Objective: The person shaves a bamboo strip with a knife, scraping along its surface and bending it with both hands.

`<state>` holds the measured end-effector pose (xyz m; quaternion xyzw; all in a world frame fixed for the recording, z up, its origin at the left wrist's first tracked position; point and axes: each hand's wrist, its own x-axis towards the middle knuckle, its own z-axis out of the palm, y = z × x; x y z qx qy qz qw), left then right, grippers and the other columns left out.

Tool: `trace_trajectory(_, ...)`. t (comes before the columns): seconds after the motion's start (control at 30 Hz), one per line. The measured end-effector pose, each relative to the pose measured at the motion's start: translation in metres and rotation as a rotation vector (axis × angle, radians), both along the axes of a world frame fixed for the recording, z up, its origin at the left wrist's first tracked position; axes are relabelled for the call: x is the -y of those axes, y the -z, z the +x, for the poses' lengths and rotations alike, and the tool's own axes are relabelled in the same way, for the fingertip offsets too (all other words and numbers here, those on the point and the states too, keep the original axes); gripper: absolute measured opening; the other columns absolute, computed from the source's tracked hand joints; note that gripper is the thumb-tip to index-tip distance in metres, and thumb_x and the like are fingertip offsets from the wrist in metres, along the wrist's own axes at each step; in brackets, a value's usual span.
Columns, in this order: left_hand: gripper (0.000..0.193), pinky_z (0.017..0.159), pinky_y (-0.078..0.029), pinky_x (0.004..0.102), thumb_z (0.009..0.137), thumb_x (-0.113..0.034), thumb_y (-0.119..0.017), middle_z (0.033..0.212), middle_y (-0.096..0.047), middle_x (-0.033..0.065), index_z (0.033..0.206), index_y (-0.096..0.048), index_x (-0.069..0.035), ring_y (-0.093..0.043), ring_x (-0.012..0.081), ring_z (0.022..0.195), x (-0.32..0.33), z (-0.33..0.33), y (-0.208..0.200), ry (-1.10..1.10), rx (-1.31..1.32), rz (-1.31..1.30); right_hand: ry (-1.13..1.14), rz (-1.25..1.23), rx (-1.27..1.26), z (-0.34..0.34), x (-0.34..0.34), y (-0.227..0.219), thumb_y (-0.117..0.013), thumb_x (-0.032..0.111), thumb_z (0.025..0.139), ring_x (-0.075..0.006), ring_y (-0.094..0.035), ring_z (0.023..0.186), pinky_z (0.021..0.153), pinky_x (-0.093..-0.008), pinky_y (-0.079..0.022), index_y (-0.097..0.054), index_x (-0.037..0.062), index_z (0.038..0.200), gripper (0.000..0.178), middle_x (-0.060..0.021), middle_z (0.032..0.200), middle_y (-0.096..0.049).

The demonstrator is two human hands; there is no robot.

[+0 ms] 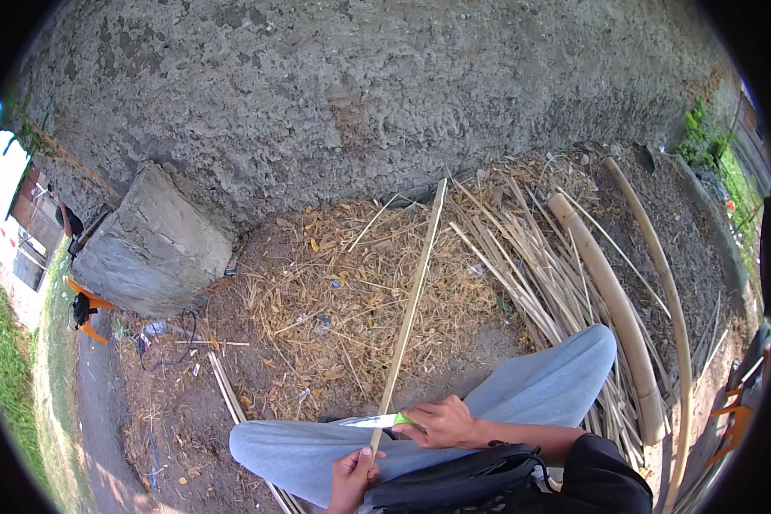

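My left hand (351, 478) is closed round the lower end of a long, thin bamboo strip (416, 295), which slants up and away from my lap toward the wall. In my right hand (444, 422) is a knife (370, 421) with a bright green handle, its pale blade pointing left. That blade lies across the strip just above my left hand; whether it has cut into the strip is too small to tell. Under both hands are my legs in light grey-blue trousers (531, 377), with a black bag (458, 480) at my waist.
Several split bamboo strips (531, 265) lie piled to the right, beside a thick bamboo pole (612, 300) and a thinner curved one (660, 265). More strips (224, 385) are at the left. A rough wall (385, 103) and a concrete block (154, 248) bound shavings-strewn ground (334, 300).
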<state>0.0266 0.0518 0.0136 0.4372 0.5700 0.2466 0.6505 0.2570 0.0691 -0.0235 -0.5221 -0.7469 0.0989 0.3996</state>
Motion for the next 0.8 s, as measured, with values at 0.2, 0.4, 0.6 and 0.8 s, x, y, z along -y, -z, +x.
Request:
trace_trajectory(0.2,0.034,0.043,-0.025,0.0219,0.102,-0.027,-0.054,0.055,-0.046,-0.0035,0.081,-0.062,-0.001,-0.035,0.0031,0.046,-0.005,0.006,0.017,-0.055,0.102,-0.070,0.205,-0.009,-0.073,0.012,-0.019,0.009,-0.070,0.035,0.088,-0.0238,-0.058,0.041,0.036,-0.0372,-0.043,-0.070,0.0091,0.085,0.026,-0.0049,0.057,-0.060)
trace_trajectory(0.4,0.034,0.042,-0.026,0.0216,0.103,-0.026,-0.053,0.057,-0.046,-0.0016,0.081,-0.058,-0.001,-0.037,0.0044,0.045,-0.013,0.011,0.011,-0.082,0.113,-0.150,0.137,-0.055,-0.042,0.001,-0.004,0.008,-0.070,0.035,0.088,-0.0233,-0.059,0.043,0.036,-0.0369,-0.043,-0.071,0.0111,0.085,0.024,-0.0046,0.059,-0.063)
trace_trajectory(0.6,0.034,0.039,-0.027,0.0228,0.104,-0.026,-0.052,0.056,-0.045,-0.0012,0.082,-0.057,0.000,-0.036,0.0039,0.043,-0.024,0.025,0.002,-0.098,0.142,-0.100,0.094,0.011,-0.029,0.000,-0.013,-0.007,-0.072,0.038,0.086,-0.0212,-0.059,0.045,0.038,-0.0340,-0.044,-0.068,0.0105,0.079,0.029,-0.0029,0.061,-0.062)
trace_trajectory(0.8,0.034,0.039,-0.027,0.0221,0.104,-0.027,-0.052,0.056,-0.046,-0.0010,0.084,-0.058,0.001,-0.036,0.0034,0.043,-0.028,0.029,0.005,-0.071,0.144,-0.074,0.124,-0.022,-0.088,0.001,-0.008,-0.009,-0.073,0.038,0.085,-0.0215,-0.059,0.044,0.038,-0.0349,-0.044,-0.070,0.0093,0.082,0.029,-0.0035,0.061,-0.062)
